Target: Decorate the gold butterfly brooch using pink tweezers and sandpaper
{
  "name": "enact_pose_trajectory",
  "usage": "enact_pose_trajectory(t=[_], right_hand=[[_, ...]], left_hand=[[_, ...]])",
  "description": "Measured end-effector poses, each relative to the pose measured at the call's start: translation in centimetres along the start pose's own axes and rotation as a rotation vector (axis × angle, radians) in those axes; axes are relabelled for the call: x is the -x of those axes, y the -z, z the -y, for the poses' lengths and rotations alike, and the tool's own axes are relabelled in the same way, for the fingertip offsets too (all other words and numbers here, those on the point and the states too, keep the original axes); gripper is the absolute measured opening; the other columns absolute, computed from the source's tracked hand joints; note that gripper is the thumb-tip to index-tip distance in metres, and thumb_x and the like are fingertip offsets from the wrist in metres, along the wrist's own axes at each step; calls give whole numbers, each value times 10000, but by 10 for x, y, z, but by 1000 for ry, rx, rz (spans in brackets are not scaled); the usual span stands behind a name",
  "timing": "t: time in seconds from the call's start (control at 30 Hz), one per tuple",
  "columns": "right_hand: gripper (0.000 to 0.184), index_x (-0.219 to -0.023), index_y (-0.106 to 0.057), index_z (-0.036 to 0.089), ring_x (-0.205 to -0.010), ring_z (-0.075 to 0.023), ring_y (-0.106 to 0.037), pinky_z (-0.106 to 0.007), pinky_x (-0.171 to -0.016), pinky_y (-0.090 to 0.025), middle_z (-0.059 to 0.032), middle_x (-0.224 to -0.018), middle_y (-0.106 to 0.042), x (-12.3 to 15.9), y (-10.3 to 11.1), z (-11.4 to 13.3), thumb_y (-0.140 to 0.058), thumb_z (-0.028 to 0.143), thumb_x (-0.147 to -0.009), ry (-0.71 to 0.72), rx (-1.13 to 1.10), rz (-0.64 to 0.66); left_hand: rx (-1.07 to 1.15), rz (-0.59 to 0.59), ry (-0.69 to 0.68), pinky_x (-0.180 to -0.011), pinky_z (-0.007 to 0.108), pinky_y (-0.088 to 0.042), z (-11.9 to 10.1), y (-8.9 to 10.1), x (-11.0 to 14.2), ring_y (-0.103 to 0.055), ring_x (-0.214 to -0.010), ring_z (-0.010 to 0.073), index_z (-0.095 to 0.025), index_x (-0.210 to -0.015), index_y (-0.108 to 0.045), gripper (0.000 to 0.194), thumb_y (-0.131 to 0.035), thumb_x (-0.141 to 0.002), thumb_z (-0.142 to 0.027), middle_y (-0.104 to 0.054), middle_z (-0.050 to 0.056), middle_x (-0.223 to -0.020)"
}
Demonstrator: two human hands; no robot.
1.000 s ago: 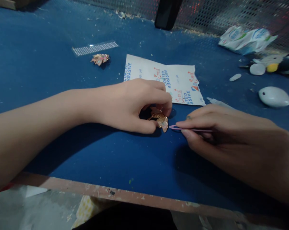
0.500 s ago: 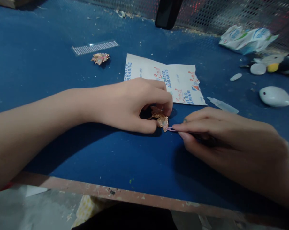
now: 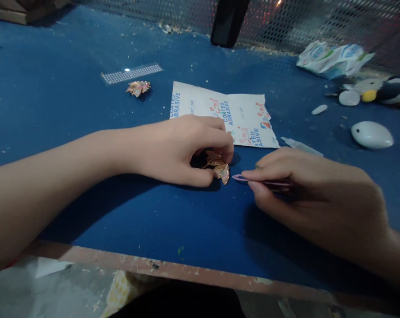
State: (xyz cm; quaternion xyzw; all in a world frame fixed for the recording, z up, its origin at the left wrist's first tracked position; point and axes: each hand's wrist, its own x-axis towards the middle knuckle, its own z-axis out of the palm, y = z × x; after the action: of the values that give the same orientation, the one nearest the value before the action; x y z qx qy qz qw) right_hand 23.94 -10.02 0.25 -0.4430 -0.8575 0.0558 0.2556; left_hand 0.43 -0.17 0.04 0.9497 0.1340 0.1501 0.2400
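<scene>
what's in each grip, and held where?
Left grip: gold ornament, apparently by its edges; contact partly hidden. Right grip: pink tool, just behind its tip.

Blue tbl (image 3: 160,221) — gray flr (image 3: 70,289)

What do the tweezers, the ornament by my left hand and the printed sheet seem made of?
Tweezers: perhaps pink-coated metal, or plastic; the slim tips look evenly coloured.
Ornament: likely gold-toned metal, since its edges gleam; paler patches could be enamel.
Sheet: matte paper, judging by its torn edge; "COATED ABRASIVE" suggests sandpaper.
</scene>
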Motion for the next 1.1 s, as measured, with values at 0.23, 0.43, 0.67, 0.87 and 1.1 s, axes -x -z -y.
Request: enact_pose_trajectory(t=[0.23, 0.43, 0.67, 0.87, 1.1], right_hand=[[170, -956, -747, 243, -687, -145, -714, -263, -668, -586, -12, -857, -765, 3, -5, -2, -670, 117, -873, 17, -44, 27], [162, -967, -745, 222, -687, -131, -710, -241, -707, -592, -24, -875, -765, 3, -7, -2, -655, 112, -888, 39, -23, 33], [178, -976, -733, 243, -723, -126, -711, -232, -706, -584, -5, -878, -760, 2, -6, -2, -644, 107, -901, 30, -17, 51], [183, -980, -742, 236, -737, -128, -719, -234, -674, -566, -8, -875, -763, 4, -7, -4, -634, 110, -904, 63, 4, 62], [95, -959, -734, 241, -699, -131, -661, -278, -582, -492, 2, -873, -751, 5, 0, -7, -695, 188, -890, -68, 70, -201]], left_hand=[[6, 5, 4, -774, 246, -448, -1, 0, 0, -624, -842, 154, -195, -993, -716, 181, -645, -831, -159, -695, 32, -958], [24, -5, 14, -772, 256, -446, 0, -1, 0, -622, -844, 159, -200, -1003, -721, 177, -653, -841, -180, -693, 29, -964], [29, -23, 8, -758, 264, -441, 1, -3, 0, -628, -828, 161, -208, -975, -723, 156, -670, -830, -185, -685, 28, -941], [37, -18, 9, -764, 279, -448, 2, -3, -1, -631, -826, 170, -213, -957, -725, 159, -682, -813, -161, -689, 34, -933], [61, 1, 24, -788, 259, -460, 1, -1, 0, -624, -871, 162, -201, -990, -709, 188, -682, -812, -146, -667, 29, -995]])
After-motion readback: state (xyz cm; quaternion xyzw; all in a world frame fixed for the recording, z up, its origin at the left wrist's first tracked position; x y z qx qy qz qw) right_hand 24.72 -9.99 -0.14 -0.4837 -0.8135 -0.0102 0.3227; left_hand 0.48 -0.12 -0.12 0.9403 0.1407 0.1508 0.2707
